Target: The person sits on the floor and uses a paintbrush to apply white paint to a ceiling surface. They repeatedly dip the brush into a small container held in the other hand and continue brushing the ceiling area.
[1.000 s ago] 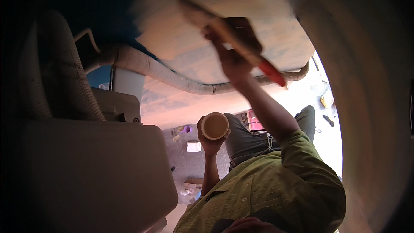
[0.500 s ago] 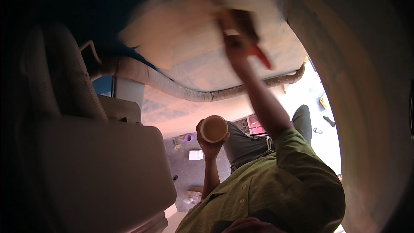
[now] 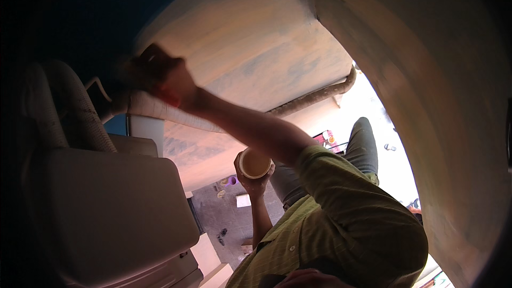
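My right hand (image 3: 169,82) is stretched up and to the left against a pale plastered surface (image 3: 256,48). It grips a dark flat tool (image 3: 149,64) with a red part. The tool is blurred by motion, so I cannot tell its kind. My left hand (image 3: 255,181) is held in front of my chest and grips a small round tan cup (image 3: 254,162) from below. The cup's open mouth faces the camera. My green-yellow shirt sleeve (image 3: 346,202) and dark trousers (image 3: 362,144) show below the raised arm.
A curved pipe (image 3: 320,93) runs along the edge of the plastered surface. A large beige boxy shape (image 3: 106,208) fills the lower left. Small items, a purple one (image 3: 230,181) and a white box (image 3: 243,200), lie on the dark floor. Bright daylight (image 3: 384,138) comes in at the right.
My right hand has swept the tool across the plastered surface from the upper right to the upper left. The left hand with the cup has stayed nearly in place.
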The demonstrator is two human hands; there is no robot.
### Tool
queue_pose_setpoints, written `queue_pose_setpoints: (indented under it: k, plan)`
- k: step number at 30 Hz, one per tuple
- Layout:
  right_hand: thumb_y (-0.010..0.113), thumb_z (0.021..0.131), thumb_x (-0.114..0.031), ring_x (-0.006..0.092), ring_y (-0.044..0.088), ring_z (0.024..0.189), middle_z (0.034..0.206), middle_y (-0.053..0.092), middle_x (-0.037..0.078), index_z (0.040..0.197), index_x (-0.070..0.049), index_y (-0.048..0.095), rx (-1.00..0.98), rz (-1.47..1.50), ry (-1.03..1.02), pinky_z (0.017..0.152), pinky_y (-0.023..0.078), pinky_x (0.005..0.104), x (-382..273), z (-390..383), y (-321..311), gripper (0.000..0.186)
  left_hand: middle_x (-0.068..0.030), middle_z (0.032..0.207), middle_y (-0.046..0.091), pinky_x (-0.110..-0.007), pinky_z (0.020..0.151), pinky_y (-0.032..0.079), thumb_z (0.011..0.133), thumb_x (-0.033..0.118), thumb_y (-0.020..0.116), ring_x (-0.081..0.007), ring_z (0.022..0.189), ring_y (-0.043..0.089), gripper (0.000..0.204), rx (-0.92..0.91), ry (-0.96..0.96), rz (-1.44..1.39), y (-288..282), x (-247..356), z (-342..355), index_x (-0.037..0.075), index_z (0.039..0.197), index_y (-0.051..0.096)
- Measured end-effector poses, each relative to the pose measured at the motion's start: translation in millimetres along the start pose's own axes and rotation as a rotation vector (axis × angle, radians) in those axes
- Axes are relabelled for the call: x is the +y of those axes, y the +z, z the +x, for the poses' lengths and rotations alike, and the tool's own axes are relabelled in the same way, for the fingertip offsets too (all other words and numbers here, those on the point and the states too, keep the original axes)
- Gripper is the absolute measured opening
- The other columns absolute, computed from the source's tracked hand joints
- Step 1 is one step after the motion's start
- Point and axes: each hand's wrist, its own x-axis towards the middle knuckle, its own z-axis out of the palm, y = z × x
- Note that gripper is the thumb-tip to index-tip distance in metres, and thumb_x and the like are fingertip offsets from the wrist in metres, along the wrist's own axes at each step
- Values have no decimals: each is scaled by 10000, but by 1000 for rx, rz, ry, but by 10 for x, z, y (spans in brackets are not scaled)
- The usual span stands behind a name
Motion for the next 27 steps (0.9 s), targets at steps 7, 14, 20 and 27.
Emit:
queue_pose_setpoints:
  k: [7,14,20,27]
  plan:
    - [750,867,-6,136,692,757,964,728,106,1117,39,667,69,-643,-40,602,518,235,1456,-52,-1822,267,-119,1229,604,-382,971,521,596,161,972,-237,1110,615,917,38,44,62,-58,-125,-43,19,1347,467]
    - [866,779,-155,167,645,677,836,717,36,1019,-131,766,131,-30,61,562,519,272,179,-296,-1122,262,-108,1216,620,-392,962,525,606,227,972,-238,1096,622,876,42,-33,-48,-1,-34,-33,26,1320,507]
    - [747,805,-64,204,581,748,847,691,39,1100,-84,726,-56,314,305,595,531,320,-211,-311,-218,297,-121,1209,623,-401,970,512,595,198,970,-254,1100,618,883,75,-42,6,-85,-5,-106,20,1322,500]
    - [674,889,-123,188,604,773,847,661,41,1106,-124,699,12,-88,39,466,514,298,213,-160,-65,218,-116,1205,615,-393,953,514,606,172,962,-249,1084,616,861,43,-43,-19,-44,-104,-108,23,1316,499]
